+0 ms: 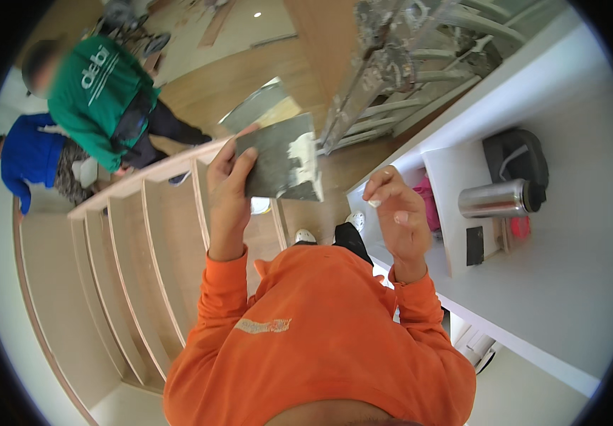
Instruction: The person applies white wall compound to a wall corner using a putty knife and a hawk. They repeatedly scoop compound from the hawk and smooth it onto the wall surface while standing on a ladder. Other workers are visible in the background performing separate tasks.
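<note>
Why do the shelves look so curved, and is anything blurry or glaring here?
In the head view, the fisheye lens bends the pale wooden shelf boards toward a black rim. The left hand, holding a grey putty-smeared trowel blade, is sharp, and so is the right hand. Soft daylight, no harsh shadows. Mild glare sits on the steel flask.

home under renovation: bare wood shelving (136, 248), spattered ladder (391, 64), white built-in unit (555, 284).

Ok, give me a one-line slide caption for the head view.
Left hand holds a grey putty-smeared board while the right hand hovers beside it, fingers curled, above white shelving.
</note>
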`<control>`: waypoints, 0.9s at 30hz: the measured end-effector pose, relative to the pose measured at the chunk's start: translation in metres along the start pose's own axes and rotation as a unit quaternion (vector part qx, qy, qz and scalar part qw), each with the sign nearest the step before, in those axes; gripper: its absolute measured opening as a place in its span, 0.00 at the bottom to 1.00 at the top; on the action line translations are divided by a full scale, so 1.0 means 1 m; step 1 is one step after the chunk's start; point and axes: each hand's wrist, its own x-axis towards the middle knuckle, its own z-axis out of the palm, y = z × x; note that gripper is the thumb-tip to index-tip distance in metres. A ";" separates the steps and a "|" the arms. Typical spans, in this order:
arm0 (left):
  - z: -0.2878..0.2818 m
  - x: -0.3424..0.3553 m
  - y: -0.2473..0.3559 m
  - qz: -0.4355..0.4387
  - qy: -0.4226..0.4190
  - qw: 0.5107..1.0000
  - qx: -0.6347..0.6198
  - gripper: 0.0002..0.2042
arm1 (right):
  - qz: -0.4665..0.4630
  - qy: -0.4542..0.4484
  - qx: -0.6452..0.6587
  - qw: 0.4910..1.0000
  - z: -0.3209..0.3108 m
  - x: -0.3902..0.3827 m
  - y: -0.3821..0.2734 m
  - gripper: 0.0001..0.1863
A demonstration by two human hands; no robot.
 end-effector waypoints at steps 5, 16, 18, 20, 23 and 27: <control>-0.017 0.003 -0.004 0.025 -0.012 0.999 -0.021 0.20 | 0.001 0.021 0.066 0.998 -0.004 0.009 -0.007 0.22; -0.007 0.050 -0.019 0.048 -0.042 0.994 -0.083 0.21 | -0.395 0.011 0.023 0.918 -0.099 0.111 -0.249 0.19; -0.005 0.059 -0.022 0.058 -0.027 0.994 -0.085 0.21 | -0.431 0.029 0.032 0.901 -0.121 0.145 -0.311 0.17; -0.003 0.069 -0.022 0.061 -0.025 0.994 -0.087 0.21 | -0.454 0.081 -0.012 0.887 -0.141 0.180 -0.372 0.16; 0.005 0.077 -0.025 0.086 -0.013 0.993 -0.079 0.21 | -0.481 0.199 -0.090 0.849 -0.171 0.225 -0.452 0.18; 0.020 0.075 -0.024 0.109 0.016 0.989 -0.098 0.20 | -0.529 0.276 -0.153 0.788 -0.207 0.258 -0.538 0.18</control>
